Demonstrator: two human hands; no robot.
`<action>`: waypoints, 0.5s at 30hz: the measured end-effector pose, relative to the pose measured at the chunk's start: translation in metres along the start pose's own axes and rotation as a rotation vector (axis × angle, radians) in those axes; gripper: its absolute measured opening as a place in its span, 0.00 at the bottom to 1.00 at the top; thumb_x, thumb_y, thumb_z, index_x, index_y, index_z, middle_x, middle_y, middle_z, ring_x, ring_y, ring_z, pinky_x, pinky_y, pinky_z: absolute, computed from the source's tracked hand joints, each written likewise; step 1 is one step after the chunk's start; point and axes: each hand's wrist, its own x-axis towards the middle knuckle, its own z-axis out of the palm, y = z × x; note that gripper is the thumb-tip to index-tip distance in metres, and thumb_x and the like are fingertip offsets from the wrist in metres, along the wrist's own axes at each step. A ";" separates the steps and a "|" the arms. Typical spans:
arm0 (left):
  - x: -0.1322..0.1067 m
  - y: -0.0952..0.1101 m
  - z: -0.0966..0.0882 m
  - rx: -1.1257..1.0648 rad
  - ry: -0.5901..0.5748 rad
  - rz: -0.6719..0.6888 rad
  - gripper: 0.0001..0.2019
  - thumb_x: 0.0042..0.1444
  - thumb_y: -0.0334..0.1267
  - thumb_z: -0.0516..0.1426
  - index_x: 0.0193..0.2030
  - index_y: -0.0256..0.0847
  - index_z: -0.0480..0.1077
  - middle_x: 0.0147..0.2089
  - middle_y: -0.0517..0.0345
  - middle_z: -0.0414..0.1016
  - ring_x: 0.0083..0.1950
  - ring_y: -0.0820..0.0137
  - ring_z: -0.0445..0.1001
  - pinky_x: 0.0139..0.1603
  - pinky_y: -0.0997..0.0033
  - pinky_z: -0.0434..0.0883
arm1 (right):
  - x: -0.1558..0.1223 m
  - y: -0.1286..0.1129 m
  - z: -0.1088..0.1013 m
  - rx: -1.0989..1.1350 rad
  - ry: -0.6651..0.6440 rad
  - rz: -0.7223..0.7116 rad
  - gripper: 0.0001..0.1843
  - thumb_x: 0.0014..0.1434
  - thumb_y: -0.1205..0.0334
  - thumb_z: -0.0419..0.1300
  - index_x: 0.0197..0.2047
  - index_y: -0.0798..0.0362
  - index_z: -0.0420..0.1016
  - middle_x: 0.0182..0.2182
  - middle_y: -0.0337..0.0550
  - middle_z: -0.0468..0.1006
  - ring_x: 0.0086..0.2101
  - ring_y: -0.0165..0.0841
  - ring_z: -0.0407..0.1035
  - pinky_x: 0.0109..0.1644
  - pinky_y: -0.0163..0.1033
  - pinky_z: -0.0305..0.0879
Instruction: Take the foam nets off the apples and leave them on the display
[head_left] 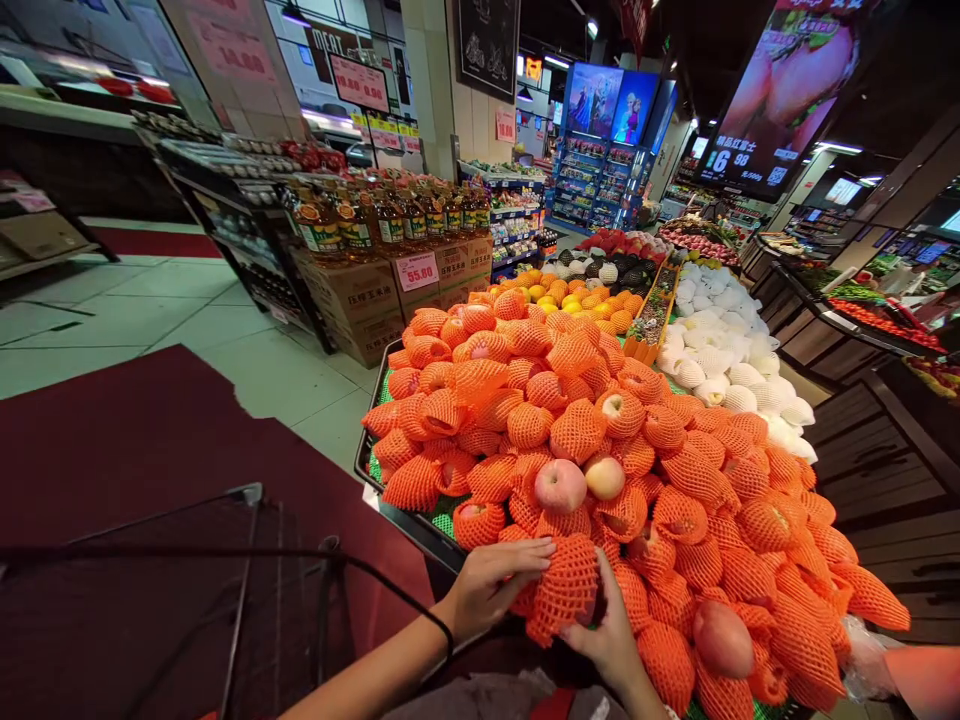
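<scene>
An apple in an orange foam net (565,585) is held between my two hands at the front of a heaped apple display. My left hand (491,585) lies along its left side, fingers reaching over the top of the net. On the other side my right hand (611,625) curls round it, thumb low at the front and fingers partly hidden behind. Just beyond are two bare apples, a pinkish one (561,486) and a smaller pale one (604,478). Another bare red apple (723,638) lies to the right among netted ones.
A shopping cart (247,600) stands at the lower left, on dark red flooring. White-netted fruit (720,345) and oranges (562,292) lie behind the apples. Oil bottles (390,218) top cartons (360,300). Another person's arm (926,675) with clear plastic (862,655) shows at lower right.
</scene>
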 end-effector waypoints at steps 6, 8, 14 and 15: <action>-0.013 -0.006 -0.016 0.197 0.260 -0.129 0.12 0.66 0.23 0.49 0.48 0.41 0.68 0.43 0.56 0.79 0.47 0.74 0.80 0.51 0.73 0.77 | 0.008 -0.065 0.004 -0.191 -0.161 -0.090 0.47 0.43 0.48 0.72 0.63 0.51 0.61 0.60 0.55 0.67 0.57 0.46 0.68 0.59 0.46 0.69; -0.025 -0.021 -0.038 0.280 0.519 -0.278 0.08 0.68 0.28 0.48 0.47 0.40 0.67 0.41 0.55 0.77 0.43 0.72 0.79 0.46 0.72 0.77 | 0.014 -0.086 -0.001 -0.225 -0.171 -0.187 0.42 0.45 0.48 0.70 0.61 0.50 0.63 0.59 0.53 0.68 0.56 0.45 0.69 0.59 0.45 0.69; -0.112 -0.045 -0.173 1.037 1.032 -0.698 0.08 0.58 0.38 0.55 0.41 0.38 0.66 0.38 0.59 0.66 0.32 0.74 0.63 0.34 0.76 0.60 | 0.066 -0.119 -0.069 -0.508 0.400 -0.260 0.39 0.49 0.47 0.69 0.61 0.51 0.64 0.57 0.55 0.69 0.49 0.44 0.71 0.49 0.45 0.73; -0.131 -0.041 -0.193 1.111 1.027 -0.900 0.09 0.54 0.35 0.56 0.42 0.40 0.64 0.34 0.63 0.64 0.27 0.76 0.58 0.31 0.78 0.55 | 0.077 -0.122 -0.084 -0.642 0.487 -0.247 0.41 0.48 0.46 0.70 0.62 0.51 0.64 0.57 0.55 0.68 0.48 0.45 0.71 0.48 0.46 0.72</action>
